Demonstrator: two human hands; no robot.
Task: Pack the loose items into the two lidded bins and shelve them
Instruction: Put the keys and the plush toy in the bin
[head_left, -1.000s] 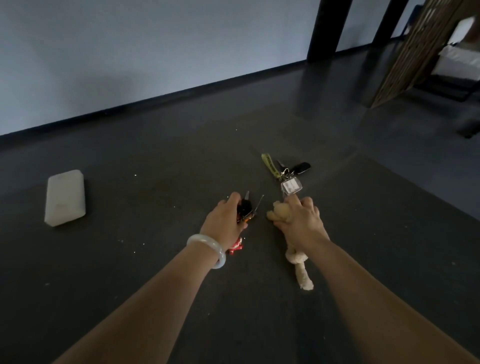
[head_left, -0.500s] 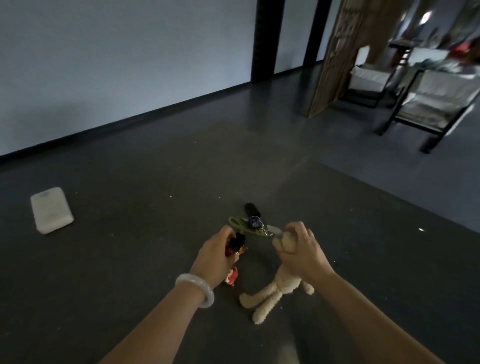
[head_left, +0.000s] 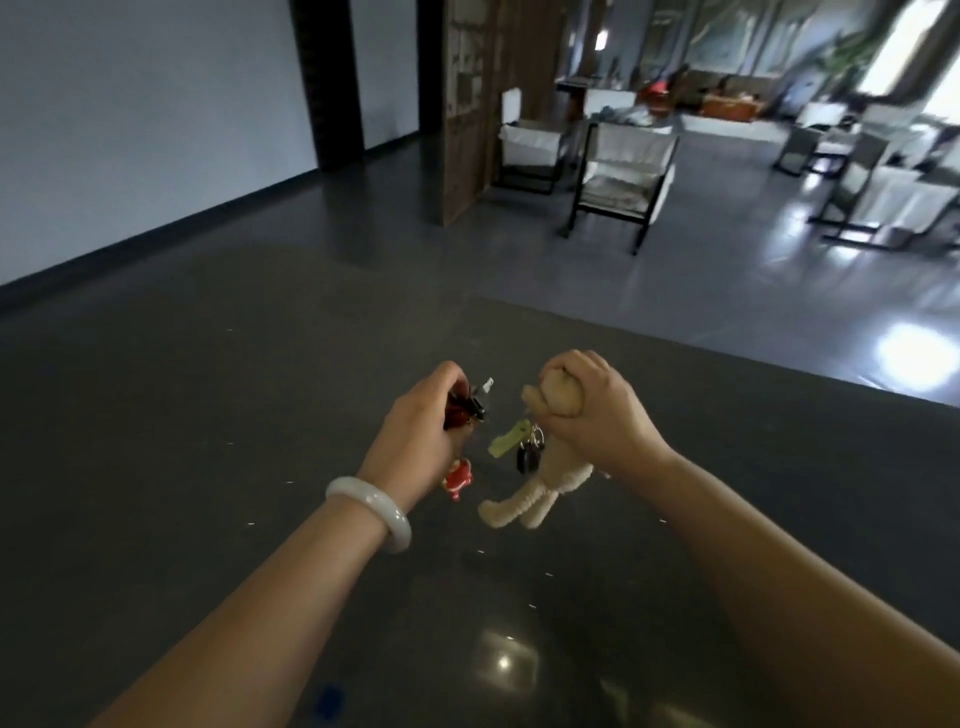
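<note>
My left hand (head_left: 421, 431) is closed around a bunch of keys (head_left: 106, 408) with a dark fob, and a small red charm (head_left: 457, 480) dangles below it. A white bangle sits on that wrist. My right hand (head_left: 592, 410) grips a cream plush toy (head_left: 535, 493) by the head, its legs hanging down. A second key ring with a green tag (head_left: 509, 439) and a dark fob hangs from the toy. Both hands are lifted above the dark floor mat (head_left: 208, 467). No bin is in view.
A wooden partition (head_left: 467, 109) stands ahead. Beyond it are white-cushioned chairs with black frames (head_left: 623, 171) and more furniture at the right. A pale wall runs along the left. Glossy grey floor (head_left: 675, 291) surrounds the mat.
Both hands have risen off the mat with their items. The second key ring now hangs from the toy. The view has swung right, so the white pad on the mat is out of frame.
</note>
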